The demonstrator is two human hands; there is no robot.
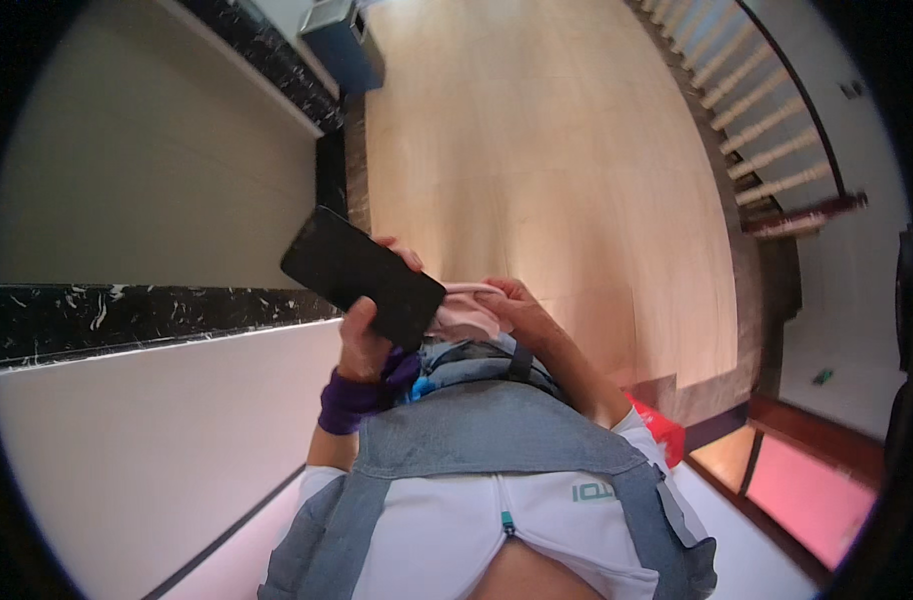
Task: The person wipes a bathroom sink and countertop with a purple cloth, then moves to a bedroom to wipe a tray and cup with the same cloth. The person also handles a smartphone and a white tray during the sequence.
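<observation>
My left hand (363, 341) grips a black smartphone (363, 277), thumb on its near edge and fingers curled round the far edge. The phone's dark face is turned up. A purple band (351, 401) wraps the left wrist. At the right, my right hand (518, 307) pinches a pale pink cloth (468, 311), which hangs beside the phone's lower right corner. Whether the cloth also reaches into the left hand behind the phone is hidden. Below both hands lies the grey apron (494, 427) worn over a white zipped top.
A pale tiled floor (546, 150) stretches ahead. A blue-grey bin (344, 52) stands by the wall at the upper left. White balusters (756, 120) with a dark rail run along the right. Behind my right elbow is a red bag-like object (659, 431).
</observation>
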